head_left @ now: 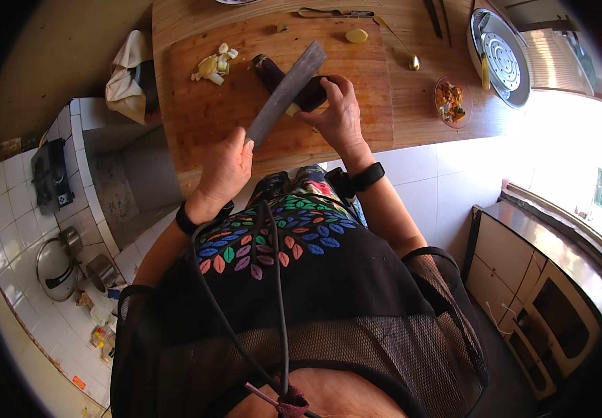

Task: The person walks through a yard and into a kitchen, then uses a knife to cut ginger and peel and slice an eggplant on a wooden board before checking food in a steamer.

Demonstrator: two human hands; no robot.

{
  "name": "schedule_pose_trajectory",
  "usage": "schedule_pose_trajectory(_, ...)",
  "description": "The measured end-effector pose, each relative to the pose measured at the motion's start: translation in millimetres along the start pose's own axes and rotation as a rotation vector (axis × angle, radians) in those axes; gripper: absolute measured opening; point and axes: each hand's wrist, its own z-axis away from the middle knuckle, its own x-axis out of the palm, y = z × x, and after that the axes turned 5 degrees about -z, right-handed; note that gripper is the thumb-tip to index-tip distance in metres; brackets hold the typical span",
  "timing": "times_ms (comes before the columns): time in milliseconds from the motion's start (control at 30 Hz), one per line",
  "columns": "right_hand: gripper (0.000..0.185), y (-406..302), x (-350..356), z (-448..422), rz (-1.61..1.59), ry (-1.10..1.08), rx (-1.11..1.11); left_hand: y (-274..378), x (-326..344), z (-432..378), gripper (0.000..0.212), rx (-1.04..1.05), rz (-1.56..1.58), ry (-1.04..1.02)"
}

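Note:
A cleaver [290, 91] lies diagonally over a dark purple eggplant [268, 71], its wide blade hiding the middle. My left hand [227, 170] is closed around the cleaver's handle end. With thumb and fingers, my right hand [337, 112] grips the eggplant's near right part, where a pale cut surface shows beside the blade. Whether the two visible parts are joined is hidden. Under them is a wooden cutting board [201, 125]. Chopped pale pieces [214, 65] form a small pile at its left. A yellowish oval slice [356, 35] rests near its far right corner.
On the wooden table [410, 104] right of the board are a golden spoon [414, 62], a small bowl of food [452, 103] and a metal basin [523, 89] with a perforated insert. A peeler [332, 13] lies at the board's far edge. Cloth [125, 83] hangs left of the table.

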Motion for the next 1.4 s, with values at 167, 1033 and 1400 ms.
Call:
schedule_pose_trajectory(167,0.067,3.4,-0.5,2.3,-0.021,0.007,-0.009,-0.2,6.8,-4.2,0.013,-0.012,-0.005,-0.035)
schedule_pose_trajectory(1033,0.067,17.1,-0.4,13.6,-0.108,0.0,-0.073,6.2,46.5,-74.6,0.013,-0.015,0.054,-0.222)
schedule_pose_trajectory(1400,0.066,-5.8,-24.8,-22.5,0.238,0.006,-0.147,-19.4,1.7,-74.9,0.015,0.002,0.427,0.258)
